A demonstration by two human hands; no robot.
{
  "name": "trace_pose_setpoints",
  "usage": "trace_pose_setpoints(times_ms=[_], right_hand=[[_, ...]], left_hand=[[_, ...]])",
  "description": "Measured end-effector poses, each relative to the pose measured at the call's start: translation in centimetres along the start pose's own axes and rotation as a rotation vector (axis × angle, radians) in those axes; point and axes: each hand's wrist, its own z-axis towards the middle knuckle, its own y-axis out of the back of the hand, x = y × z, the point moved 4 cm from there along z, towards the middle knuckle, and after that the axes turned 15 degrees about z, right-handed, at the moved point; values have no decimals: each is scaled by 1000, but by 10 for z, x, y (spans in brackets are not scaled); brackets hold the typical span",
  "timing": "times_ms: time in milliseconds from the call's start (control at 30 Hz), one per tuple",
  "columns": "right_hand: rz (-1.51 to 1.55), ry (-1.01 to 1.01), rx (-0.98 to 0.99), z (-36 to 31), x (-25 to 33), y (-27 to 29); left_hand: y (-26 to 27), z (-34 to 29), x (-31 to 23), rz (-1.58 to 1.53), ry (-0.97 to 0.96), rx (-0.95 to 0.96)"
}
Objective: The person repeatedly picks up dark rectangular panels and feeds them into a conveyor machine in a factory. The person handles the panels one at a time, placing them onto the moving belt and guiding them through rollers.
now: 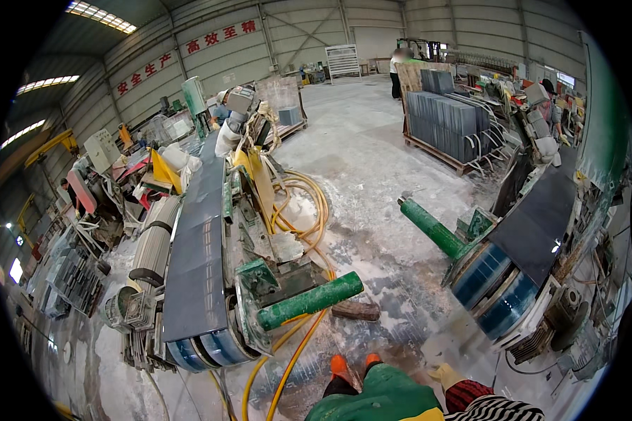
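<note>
My right hand, in a pale yellow glove, hangs low beside my green apron. Its fingers look loosely apart, with nothing visible in them, and it touches no machine. The left hand is out of the picture. Ahead to the left, dark grey stone slabs lie end to end on a conveyor with blue rollers. To my right, another dark slab rests on a second conveyor, above its blue rollers.
Green cylinders jut from both conveyors into the aisle. Yellow hoses coil across the wet floor, near a brown block. Upright slabs fill a pallet ahead. People stand farther off, one at the back.
</note>
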Motion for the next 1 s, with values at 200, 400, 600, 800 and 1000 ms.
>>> trace_pose_setpoints(times_ms=[200,400,600,800,1000], right_hand=[[-217,62,-31,-14,-9,2],[-213,71,-1,-15,-13,-5],[-282,144,3,-23,30,17],[-173,-103,126,-33,38,13],[-579,695,493,-20,-21,7]], left_hand=[[-11,2,-11,-11,-3,41],[-12,-8,-13,0,13,39],[-26,-22,18,-47,52,-21],[-29,-23,48,-12,151,41],[-26,-51,75,47,258,64]])
